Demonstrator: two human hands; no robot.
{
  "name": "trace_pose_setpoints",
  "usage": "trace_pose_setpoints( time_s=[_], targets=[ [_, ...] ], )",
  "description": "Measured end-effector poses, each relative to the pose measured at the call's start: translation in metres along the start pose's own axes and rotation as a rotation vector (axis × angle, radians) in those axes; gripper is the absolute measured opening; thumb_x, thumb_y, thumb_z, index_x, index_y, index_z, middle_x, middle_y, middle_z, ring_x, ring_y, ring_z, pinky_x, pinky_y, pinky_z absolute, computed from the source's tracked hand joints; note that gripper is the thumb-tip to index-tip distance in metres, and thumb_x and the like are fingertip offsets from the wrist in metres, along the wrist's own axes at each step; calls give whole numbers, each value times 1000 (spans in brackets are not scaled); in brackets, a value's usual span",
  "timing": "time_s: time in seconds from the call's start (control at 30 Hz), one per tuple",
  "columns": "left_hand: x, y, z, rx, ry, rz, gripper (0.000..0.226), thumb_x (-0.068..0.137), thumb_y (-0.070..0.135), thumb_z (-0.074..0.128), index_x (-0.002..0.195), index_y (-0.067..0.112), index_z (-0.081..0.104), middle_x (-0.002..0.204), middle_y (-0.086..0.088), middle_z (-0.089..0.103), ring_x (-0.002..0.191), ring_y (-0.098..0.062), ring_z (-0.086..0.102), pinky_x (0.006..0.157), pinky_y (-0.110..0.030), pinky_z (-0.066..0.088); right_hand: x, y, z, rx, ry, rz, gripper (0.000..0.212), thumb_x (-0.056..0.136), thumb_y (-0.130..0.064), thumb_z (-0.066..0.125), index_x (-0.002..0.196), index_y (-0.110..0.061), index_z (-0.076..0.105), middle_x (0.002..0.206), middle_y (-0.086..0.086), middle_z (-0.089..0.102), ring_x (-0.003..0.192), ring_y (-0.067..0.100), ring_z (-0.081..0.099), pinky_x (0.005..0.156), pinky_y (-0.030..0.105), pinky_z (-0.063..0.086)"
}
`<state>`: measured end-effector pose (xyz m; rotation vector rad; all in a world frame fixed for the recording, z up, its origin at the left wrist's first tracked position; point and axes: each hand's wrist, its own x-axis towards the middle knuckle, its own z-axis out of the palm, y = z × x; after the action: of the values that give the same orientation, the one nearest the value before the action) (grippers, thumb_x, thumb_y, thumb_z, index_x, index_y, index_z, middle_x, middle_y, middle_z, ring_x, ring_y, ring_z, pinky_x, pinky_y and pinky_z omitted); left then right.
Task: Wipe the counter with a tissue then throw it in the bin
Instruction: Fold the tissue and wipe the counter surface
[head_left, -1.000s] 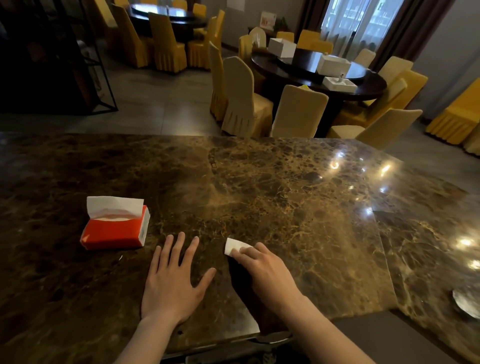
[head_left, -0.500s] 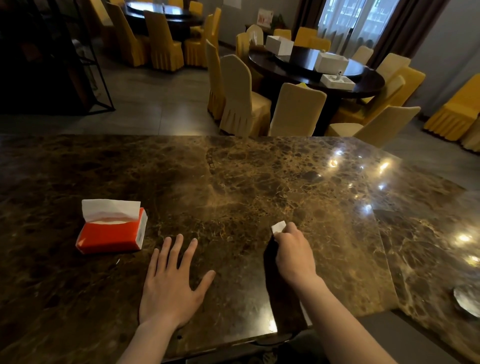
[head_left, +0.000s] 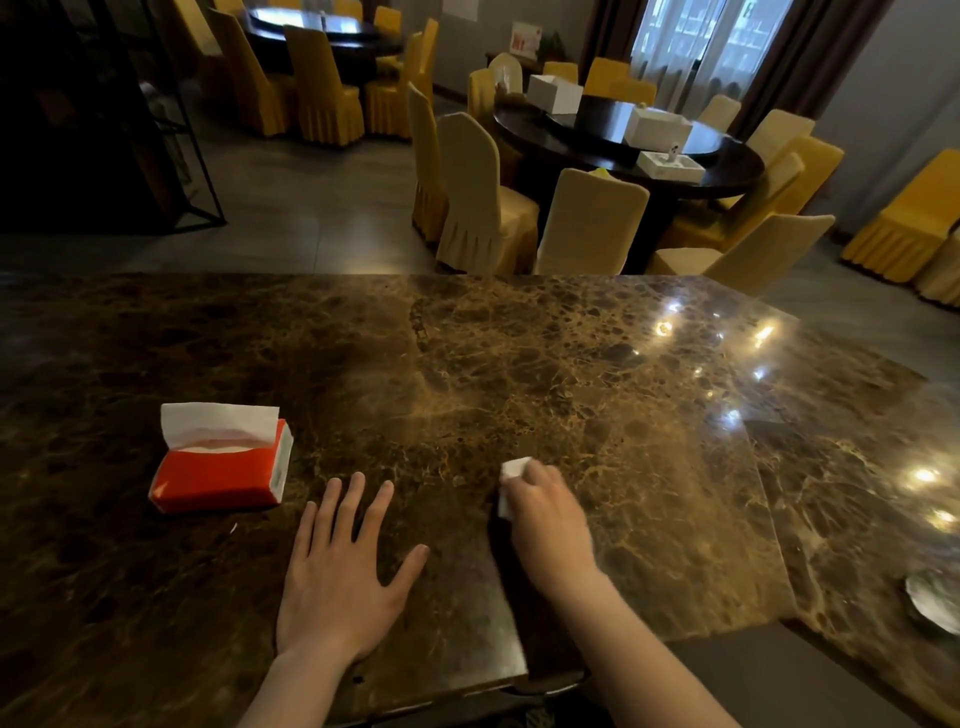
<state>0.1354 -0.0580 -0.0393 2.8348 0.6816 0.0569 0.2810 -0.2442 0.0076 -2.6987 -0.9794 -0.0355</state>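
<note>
Counter (head_left: 519, 364) in foreground. Tissue pack (head_left: 221, 465) on it, left. Left hand (head_left: 337, 577) flat on counter, right of pack, near edge. Right hand (head_left: 550, 525) beside it, on tissue (head_left: 511, 475). Round table w/ chairs (head_left: 623, 150) behind counter.

Counter (head_left: 519, 364): far half and right part bare marble, open to a sweeping hand. Obstacles on near part: red tissue pack (head_left: 221, 467) at left, left hand (head_left: 337, 582) flat just beside it, right hand (head_left: 545, 525) near centre.
</note>
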Motion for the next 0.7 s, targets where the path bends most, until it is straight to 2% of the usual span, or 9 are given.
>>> trace_pose_setpoints(
  time_s=[0.1, 0.23, 0.43, 0.53, 0.63, 0.7],
  targets=[
    [1, -1, -1, -4, -2, 1, 94, 84, 89, -1, 163, 39, 0, 175, 2, -7, 157, -18, -22, 131, -47, -5, 2, 39, -7, -33, 75, 175, 26, 84, 3, 67, 106, -10, 73, 104, 7, 64, 102, 29, 54, 79, 38, 50],
    [1, -1, 1, -1, 3, 4, 94, 85, 89, 1, 163, 39, 1, 176, 2, -5, 158, -18, -21, 130, -47, -6, 6, 37, -3, -27, 124, 227, 30, 84, 7, 65, 108, -10, 75, 97, 7, 70, 96, 27, 55, 76, 37, 49],
    [2, -1, 1, 41, -10, 3, 94, 84, 87, -3, 163, 38, -3, 175, 0, -7, 158, -20, -21, 131, -47, -5, 11, -56, 16, 128, 43, -91, 22, 88, -6, 67, 108, -14, 72, 104, 1, 71, 96, 19, 55, 76, 31, 53],
    [2, -1, 0, 53, 0, 5, 94, 84, 86, 0, 164, 37, 0, 176, -1, -3, 158, -21, -18, 131, -48, -2, 10, -70, 23, 128, 8, -217, 21, 91, -11, 67, 110, -14, 72, 101, 1, 71, 93, 18, 51, 73, 27, 49],
    [1, 0, 0, 28, 0, 3, 94, 84, 88, -1, 164, 37, 3, 176, 1, -2, 159, -19, -17, 131, -47, -2, 15, -41, 17, 89, 44, -151, 21, 91, -7, 65, 107, -17, 74, 96, -1, 70, 93, 18, 51, 69, 25, 40],
    [0, 0, 1, 2, 5, 6, 93, 85, 89, 0, 163, 39, 1, 175, 3, -5, 158, -17, -21, 131, -46, -3, 18, -9, 9, 57, 91, -26, 24, 87, 0, 65, 101, -16, 76, 94, 0, 70, 93, 21, 52, 70, 29, 43]
  ],
)
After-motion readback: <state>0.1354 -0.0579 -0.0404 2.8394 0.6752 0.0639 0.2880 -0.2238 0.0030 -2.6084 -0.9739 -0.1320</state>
